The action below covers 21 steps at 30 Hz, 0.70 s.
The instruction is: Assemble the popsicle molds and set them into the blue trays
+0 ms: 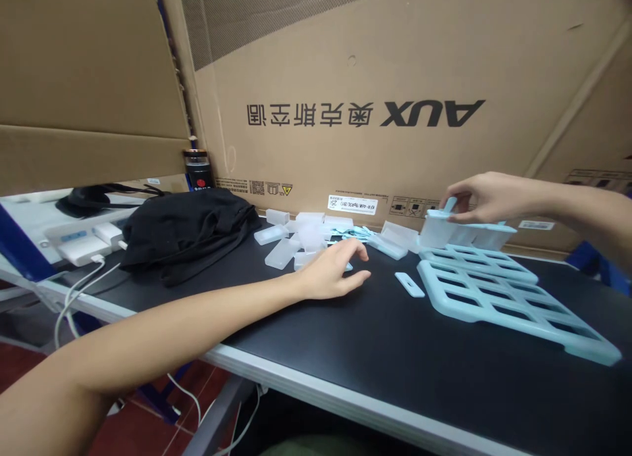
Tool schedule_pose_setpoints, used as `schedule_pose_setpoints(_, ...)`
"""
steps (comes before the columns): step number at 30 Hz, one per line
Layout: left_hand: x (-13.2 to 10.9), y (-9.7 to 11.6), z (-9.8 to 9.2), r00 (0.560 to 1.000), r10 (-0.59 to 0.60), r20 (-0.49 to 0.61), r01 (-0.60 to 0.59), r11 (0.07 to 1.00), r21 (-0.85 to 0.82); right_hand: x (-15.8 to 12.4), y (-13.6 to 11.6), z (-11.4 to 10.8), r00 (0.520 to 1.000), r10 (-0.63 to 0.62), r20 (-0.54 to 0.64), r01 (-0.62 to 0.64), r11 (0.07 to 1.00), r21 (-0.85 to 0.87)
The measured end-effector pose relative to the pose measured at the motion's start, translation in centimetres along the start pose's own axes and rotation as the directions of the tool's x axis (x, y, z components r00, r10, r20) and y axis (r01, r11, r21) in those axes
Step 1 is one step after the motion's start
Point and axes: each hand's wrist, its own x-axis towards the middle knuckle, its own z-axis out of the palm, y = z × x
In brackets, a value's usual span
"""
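Observation:
My right hand point(481, 196) is at the back right, its fingers closed round the lid and blue stick of a popsicle mold point(435, 233) with a translucent body. Beside that mold stand other lidded popsicle molds point(488, 235), partly behind the racks. My left hand point(340, 270) hovers over or rests on the table's middle, fingers apart and holding nothing. Just beyond it lie several loose translucent mold cups point(282, 253) and a pile of light-blue sticks point(358, 233). A single blue lid with a slot point(409, 285) lies flat to its right.
Two light-blue slotted racks point(457, 295) lie at the right of the black table point(316, 351). On the left are a black cloth bag point(187, 229), a white power adapter point(83, 249) with cables and a dark bottle point(198, 170). Large cardboard point(345, 61) walls the back.

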Motion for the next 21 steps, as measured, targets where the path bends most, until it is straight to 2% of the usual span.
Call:
schedule_pose_setpoints(2,0.0,0.1,-0.1,0.999,0.045,0.028,-0.048,0.990,0.132,0.6,1.9,1.2,1.000,0.017,-0.026,-0.018,1.000,-0.025)
schedule_pose_setpoints(5,0.0,0.3,-0.1,0.994,0.081,0.067,-0.095,0.968,0.232,1.1,3.5,3.0,0.999,0.001,-0.036,-0.002,1.000,-0.009)
schedule_pose_setpoints(10,0.0,0.3,-0.1,0.992,0.052,0.113,-0.082,0.955,0.285,1.0,3.8,4.3,1.000,0.004,-0.021,-0.003,0.999,0.050)
schedule_pose_setpoints(13,0.1,0.4,-0.1,0.990,0.041,0.132,-0.079,0.952,0.297,0.8,4.1,4.5,0.998,0.059,-0.027,-0.055,0.988,0.146)
schedule_pose_setpoints(17,0.2,0.6,-0.1,0.992,-0.007,0.126,-0.038,0.938,0.346,0.7,4.8,5.5,0.996,0.090,-0.017,-0.082,0.960,0.266)
schedule_pose_setpoints(21,0.1,0.7,-0.2,0.994,-0.097,0.054,0.057,0.862,0.503,0.5,5.0,6.5,0.994,0.114,-0.003,-0.104,0.923,0.370)
